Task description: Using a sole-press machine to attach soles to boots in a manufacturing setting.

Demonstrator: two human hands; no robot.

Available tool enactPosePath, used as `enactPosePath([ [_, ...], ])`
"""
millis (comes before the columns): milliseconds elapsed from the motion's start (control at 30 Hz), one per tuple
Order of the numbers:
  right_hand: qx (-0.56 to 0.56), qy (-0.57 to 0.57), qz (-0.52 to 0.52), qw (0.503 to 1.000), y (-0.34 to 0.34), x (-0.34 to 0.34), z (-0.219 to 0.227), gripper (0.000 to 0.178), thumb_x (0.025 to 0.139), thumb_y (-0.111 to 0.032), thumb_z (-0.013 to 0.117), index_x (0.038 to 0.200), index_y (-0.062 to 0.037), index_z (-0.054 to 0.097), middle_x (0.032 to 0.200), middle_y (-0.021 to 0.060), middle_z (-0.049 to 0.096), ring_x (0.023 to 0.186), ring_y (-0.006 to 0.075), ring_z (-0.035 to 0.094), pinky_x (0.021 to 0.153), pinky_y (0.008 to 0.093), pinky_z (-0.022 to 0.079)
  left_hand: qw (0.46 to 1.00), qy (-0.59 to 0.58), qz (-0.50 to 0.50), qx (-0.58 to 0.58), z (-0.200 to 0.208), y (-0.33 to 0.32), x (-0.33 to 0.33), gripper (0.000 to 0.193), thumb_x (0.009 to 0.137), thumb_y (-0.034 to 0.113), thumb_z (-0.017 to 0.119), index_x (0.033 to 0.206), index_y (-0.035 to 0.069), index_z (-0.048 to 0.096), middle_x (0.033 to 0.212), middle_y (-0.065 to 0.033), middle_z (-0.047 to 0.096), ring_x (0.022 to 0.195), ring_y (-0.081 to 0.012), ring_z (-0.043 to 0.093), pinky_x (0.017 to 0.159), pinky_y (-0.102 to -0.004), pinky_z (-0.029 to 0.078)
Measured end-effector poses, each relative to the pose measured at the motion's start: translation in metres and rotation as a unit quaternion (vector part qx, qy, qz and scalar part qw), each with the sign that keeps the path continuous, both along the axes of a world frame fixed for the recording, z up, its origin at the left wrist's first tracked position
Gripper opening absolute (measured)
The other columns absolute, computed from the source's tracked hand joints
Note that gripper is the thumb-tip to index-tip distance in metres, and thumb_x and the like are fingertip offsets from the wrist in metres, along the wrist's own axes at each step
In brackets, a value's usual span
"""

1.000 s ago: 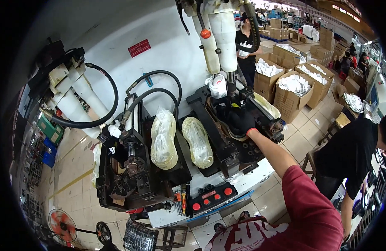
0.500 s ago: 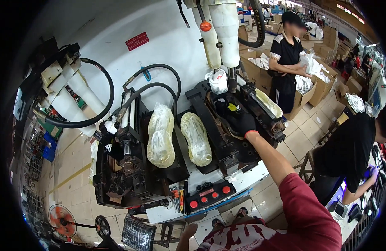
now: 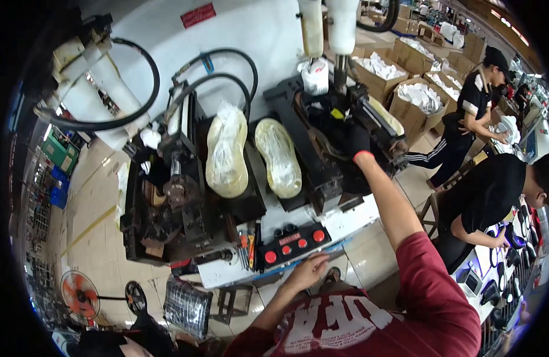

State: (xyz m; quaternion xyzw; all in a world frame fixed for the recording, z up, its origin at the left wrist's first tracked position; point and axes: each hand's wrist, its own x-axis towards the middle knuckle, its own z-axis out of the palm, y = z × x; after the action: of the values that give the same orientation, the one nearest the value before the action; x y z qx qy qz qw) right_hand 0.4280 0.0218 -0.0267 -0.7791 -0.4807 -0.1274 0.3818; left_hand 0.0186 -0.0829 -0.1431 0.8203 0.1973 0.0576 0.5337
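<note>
My right hand [image 3: 353, 141], in a black glove with a red cuff edge, reaches into the right station of a shoe press [image 3: 319, 172]. It is at a black shoe [image 3: 327, 122] with a yellow patch lying in that station. Dark glove against dark shoe hides how the fingers lie. My bare left hand [image 3: 309, 272] hovers at the near edge of a black button box [image 3: 293, 245] with several red buttons. Its fingers are loosely bent, and nothing shows in them. Two yellowish sole-shaped pads wrapped in clear plastic, the left pad [image 3: 227, 160] and the right pad [image 3: 278, 157], lie between the stations.
The press's left station [image 3: 179, 202] stands beside the pads, with black hoses [image 3: 227, 77] above. Hand tools [image 3: 246, 250] lie left of the button box. Two people work at right, near a stool [image 3: 430, 208] and boxes of white pieces [image 3: 420, 98]. A fan [image 3: 80, 294] stands lower left.
My left hand has come up from the lower edge to the button box. My right hand stays at the shoe. The standing person has moved right, away from the boxes. The view has shifted.
</note>
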Motion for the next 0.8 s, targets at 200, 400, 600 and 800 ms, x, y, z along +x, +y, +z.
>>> enactPosePath([
  [200,-0.076,-0.006,-0.093,0.993,0.013,0.011,0.011,0.046,0.082,-0.049,0.073,0.097,-0.0062,0.077,0.092,0.0222,0.072,0.085,0.0419,0.069,0.077,0.05,0.053,0.987,0.068,0.008,0.149,0.023,0.015,0.017,0.052,0.098,0.028,0.057,0.146,0.009,0.05,0.159,-0.0181,0.034,0.103,-0.0419,0.068,0.09,-0.0434,0.056],
  [400,-0.017,0.047,-0.076,0.996,-0.009,0.002,-0.004,0.045,0.081,-0.049,0.073,0.112,-0.0162,0.076,0.102,0.0205,0.073,0.095,0.0394,0.068,0.086,0.0487,0.052,0.932,0.235,-0.123,0.245,-0.024,-0.004,0.045,0.075,0.095,0.034,0.058,0.161,0.019,0.025,0.163,-0.0328,0.009,0.096,-0.0499,0.068,0.079,-0.0525,0.058],
  [600,-0.117,0.101,-0.086,0.984,-0.015,-0.005,0.035,0.044,0.082,-0.047,0.073,0.114,-0.0167,0.076,0.104,0.0196,0.073,0.095,0.0372,0.069,0.086,0.0469,0.053,0.969,0.084,-0.057,0.226,-0.017,-0.019,0.038,0.073,0.095,0.03,0.061,0.159,0.021,0.029,0.163,-0.0312,0.015,0.112,-0.049,0.064,0.091,-0.0484,0.056],
  [800,-0.047,0.084,-0.061,0.994,-0.001,-0.003,0.054,0.055,0.078,-0.053,0.074,0.105,-0.0058,0.075,0.098,0.0235,0.072,0.092,0.0407,0.069,0.082,0.0492,0.054,0.984,-0.01,-0.07,0.163,-0.022,-0.031,0.033,0.051,0.097,0.025,0.062,0.146,0.015,0.051,0.162,-0.0231,0.026,0.112,-0.0385,0.066,0.09,-0.0425,0.055],
])
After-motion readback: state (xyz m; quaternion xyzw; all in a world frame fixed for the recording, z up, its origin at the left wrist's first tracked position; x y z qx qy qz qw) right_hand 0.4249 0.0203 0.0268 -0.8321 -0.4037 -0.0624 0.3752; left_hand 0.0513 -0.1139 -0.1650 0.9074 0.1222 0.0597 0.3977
